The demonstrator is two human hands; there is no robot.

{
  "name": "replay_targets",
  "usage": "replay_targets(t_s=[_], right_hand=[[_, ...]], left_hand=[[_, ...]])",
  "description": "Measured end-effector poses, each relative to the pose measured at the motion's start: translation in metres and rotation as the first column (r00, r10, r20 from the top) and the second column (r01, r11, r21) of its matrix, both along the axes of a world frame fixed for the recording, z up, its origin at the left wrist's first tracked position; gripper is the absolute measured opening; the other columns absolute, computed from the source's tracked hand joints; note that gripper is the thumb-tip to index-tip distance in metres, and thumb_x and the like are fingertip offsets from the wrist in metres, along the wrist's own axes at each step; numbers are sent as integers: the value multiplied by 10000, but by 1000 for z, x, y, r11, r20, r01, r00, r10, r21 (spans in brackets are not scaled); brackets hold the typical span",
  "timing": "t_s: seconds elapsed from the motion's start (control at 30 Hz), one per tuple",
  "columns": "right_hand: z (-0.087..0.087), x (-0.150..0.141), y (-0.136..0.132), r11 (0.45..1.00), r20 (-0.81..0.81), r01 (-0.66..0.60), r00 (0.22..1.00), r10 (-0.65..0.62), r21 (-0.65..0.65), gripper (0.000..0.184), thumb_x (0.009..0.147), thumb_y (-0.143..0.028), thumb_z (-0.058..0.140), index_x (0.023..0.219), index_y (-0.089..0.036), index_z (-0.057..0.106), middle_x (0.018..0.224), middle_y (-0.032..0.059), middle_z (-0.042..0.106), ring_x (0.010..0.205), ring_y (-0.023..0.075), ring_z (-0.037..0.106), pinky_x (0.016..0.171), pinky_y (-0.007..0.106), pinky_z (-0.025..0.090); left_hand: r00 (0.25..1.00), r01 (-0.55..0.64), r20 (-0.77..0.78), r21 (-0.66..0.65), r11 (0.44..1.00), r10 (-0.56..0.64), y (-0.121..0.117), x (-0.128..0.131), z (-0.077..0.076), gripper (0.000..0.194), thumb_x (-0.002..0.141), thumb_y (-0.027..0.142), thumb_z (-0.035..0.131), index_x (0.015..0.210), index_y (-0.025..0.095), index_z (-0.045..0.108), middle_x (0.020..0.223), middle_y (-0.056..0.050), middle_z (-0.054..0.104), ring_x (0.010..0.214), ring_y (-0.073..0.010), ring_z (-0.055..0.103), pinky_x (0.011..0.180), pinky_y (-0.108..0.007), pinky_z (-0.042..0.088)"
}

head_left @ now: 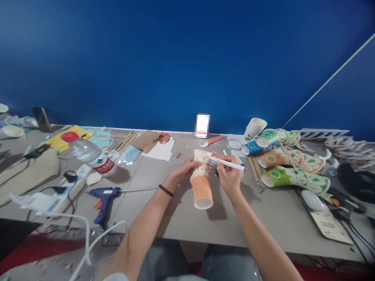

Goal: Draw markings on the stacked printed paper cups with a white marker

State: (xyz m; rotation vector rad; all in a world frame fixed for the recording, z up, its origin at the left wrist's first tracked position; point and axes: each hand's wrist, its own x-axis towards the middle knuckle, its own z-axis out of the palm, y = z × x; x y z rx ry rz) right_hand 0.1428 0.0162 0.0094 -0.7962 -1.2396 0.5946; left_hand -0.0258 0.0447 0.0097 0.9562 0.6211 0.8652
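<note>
My left hand [184, 170] is closed around the side of an orange patterned paper cup [202, 190], which lies tilted with its round end facing me. The cup's far part is pale with scalloped, leafy shapes. In my right hand [229, 178] is a white marker [231, 164] with a reddish-brown end. Its tip points left at the pale part of the cup; whether it touches cannot be made out. Right of this hand lie similar decorated paper cups in green [281, 179], orange [272, 158] and blue [252, 147].
At left are a blue glue gun [105, 197], a water bottle [95, 158] and a power strip [70, 187]. A phone [202, 125] leans on the blue wall. Red-handled scissors [216, 140] lie before it. A stack of white cups [254, 128] and a white mouse [312, 200] are at right.
</note>
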Motion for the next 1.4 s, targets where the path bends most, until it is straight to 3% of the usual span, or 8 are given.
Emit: replay_targets(t_s=[0.9,1.4], right_hand=[[2,1,1,999,-51,-42,998,41,-12,171,811,-310,716,840,-239,563,825,27,701,938,272,727,960,542,550],[1,2,0,998,-30,-55,998,55,5,103,819,-227,667,832,-243,567,832,20,700,957,272,726,950,531,563]], left_hand=[[1000,27,1,-9,1000,-27,-2,1,3,441,626,390,778,944,93,703,897,-180,749,847,-288,718,850,-391,527],[999,39,14,0,999,-39,-1,0,2,427,637,378,771,939,82,712,906,-182,749,845,-286,714,837,-389,528]])
